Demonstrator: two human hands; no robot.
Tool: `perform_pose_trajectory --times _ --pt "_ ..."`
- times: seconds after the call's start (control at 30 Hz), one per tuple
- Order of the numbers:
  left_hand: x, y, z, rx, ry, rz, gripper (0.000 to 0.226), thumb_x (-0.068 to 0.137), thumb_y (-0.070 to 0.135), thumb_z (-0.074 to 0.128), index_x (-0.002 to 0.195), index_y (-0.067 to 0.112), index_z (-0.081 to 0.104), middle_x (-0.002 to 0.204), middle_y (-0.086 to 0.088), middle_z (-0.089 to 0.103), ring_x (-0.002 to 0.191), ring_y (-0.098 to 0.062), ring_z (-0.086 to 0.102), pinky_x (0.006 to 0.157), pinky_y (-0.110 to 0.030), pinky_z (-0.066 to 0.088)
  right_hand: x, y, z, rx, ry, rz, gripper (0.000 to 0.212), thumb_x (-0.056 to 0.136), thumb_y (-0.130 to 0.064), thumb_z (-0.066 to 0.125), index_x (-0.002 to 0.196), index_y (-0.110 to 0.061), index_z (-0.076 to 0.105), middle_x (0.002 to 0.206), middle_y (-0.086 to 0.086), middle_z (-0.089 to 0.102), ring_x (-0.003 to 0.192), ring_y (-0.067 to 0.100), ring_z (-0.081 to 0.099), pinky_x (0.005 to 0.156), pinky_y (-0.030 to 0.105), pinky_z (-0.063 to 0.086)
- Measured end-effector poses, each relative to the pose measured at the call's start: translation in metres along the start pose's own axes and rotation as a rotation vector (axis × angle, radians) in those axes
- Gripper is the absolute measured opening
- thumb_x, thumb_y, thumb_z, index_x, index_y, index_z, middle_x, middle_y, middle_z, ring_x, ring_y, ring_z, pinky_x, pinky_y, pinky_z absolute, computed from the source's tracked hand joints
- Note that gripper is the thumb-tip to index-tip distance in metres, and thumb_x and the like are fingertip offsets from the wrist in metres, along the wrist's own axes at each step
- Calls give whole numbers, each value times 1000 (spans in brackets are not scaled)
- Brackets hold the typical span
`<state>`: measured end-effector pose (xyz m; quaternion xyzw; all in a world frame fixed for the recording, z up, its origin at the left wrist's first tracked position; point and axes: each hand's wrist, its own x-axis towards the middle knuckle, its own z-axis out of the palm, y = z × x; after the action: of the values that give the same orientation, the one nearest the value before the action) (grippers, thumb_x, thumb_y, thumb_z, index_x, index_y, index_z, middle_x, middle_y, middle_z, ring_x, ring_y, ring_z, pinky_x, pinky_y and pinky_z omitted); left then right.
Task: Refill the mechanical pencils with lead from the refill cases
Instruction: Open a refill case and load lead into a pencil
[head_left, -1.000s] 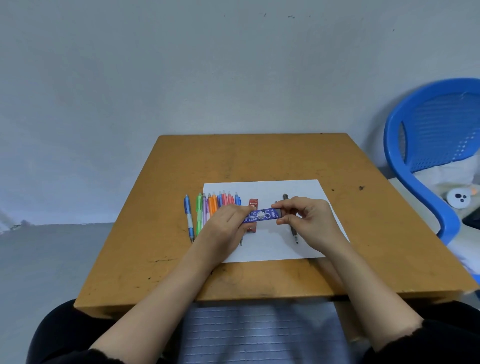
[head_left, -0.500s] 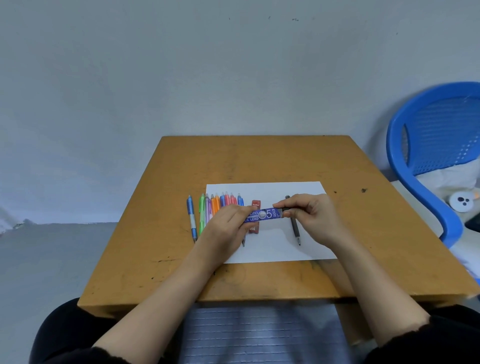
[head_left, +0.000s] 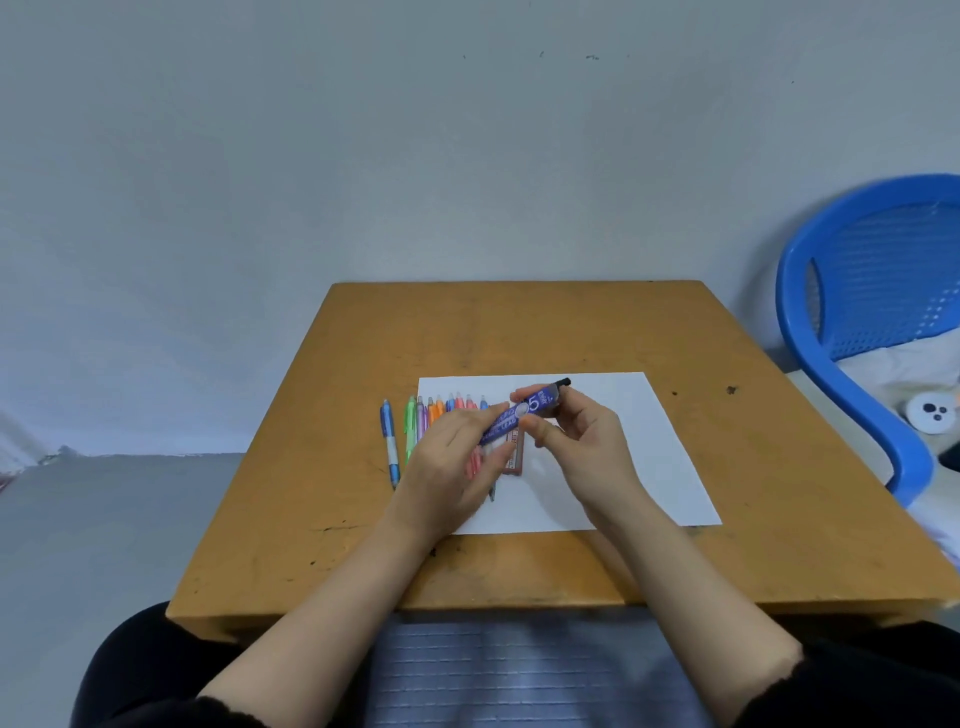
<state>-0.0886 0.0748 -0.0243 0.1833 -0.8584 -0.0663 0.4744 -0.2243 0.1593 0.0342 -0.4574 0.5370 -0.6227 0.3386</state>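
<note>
A blue lead refill case (head_left: 519, 413) with white print and a black cap is held above the white paper (head_left: 654, 447), its capped end tilted up to the right. My left hand (head_left: 447, 473) pinches its lower left end. My right hand (head_left: 587, 447) pinches it near the capped end between thumb and forefinger. Under the hands a red refill case (head_left: 515, 460) lies on the paper. A row of several coloured mechanical pencils (head_left: 441, 408) lies left of it, partly hidden by my left hand. A blue and white pencil (head_left: 390, 441) lies on the wood.
The wooden table (head_left: 519, 327) stands against a grey wall. A blue plastic chair (head_left: 852, 312) with white cloth and a small round white object stands at the right. My lap is under the table's near edge.
The blue case went from level to tilted, its capped right end raised. My right hand rose with it and now covers the dark pencil that lay on the paper.
</note>
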Motion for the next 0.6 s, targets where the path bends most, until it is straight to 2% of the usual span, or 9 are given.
perform_pose_trajectory --times 0.1,0.17,0.27,0.37,0.43,0.47,0.53,0.6 --pt "4 3 -10 -144 -2 -108 45 101 37 40 127 3 55 110 -11 65 102 -16 59 88 -25 48 5 -6 4 95 -32 -51 20 94 -1 52 104 -15 62 98 -4 73 91 7 66 71 16 49" --pt "7 3 -16 -295 -6 -208 39 99 34 41 129 13 52 115 -3 64 107 -10 58 90 -22 46 7 -9 6 69 -60 -95 23 96 -4 49 110 -19 59 99 2 72 93 12 67 74 21 51" --pt "11 2 -19 -622 12 -470 43 94 37 41 131 19 53 120 -2 64 114 -20 59 95 -32 48 7 -4 9 -42 -84 -184 26 99 -14 41 120 -27 50 101 4 65 93 12 65 75 23 54" --pt "17 13 -20 -989 130 -746 45 93 37 41 128 12 54 122 -7 65 116 -21 60 97 -31 48 8 7 13 -248 -82 -301 33 100 -16 35 127 -30 45 97 -5 55 86 5 58 74 18 50" --pt "22 22 -22 -1252 230 -934 48 93 37 44 128 5 53 125 -15 63 117 -24 60 99 -33 47 8 18 14 -413 -60 -392 43 96 -4 34 132 -25 43 105 -10 50 98 -3 53 85 12 44" --pt "22 25 -22 -1372 279 -1027 52 91 39 46 128 3 53 125 -17 63 117 -26 60 100 -34 45 8 23 15 -471 -51 -422 49 92 2 33 134 -22 44 109 -6 49 106 -6 50 92 11 41" --pt "20 27 -22 -1532 357 -1175 59 85 42 44 126 0 55 121 -18 65 117 -27 60 101 -36 43 8 37 17 -573 -23 -483 55 87 8 34 136 -14 45 110 4 48 110 0 48 99 17 40" --pt "15 28 -21 -1603 385 -1242 58 90 44 41 124 1 57 120 -18 65 119 -28 57 101 -38 43 10 49 16 -696 43 -559 52 88 1 34 137 -10 47 106 7 48 104 13 49 94 25 44"
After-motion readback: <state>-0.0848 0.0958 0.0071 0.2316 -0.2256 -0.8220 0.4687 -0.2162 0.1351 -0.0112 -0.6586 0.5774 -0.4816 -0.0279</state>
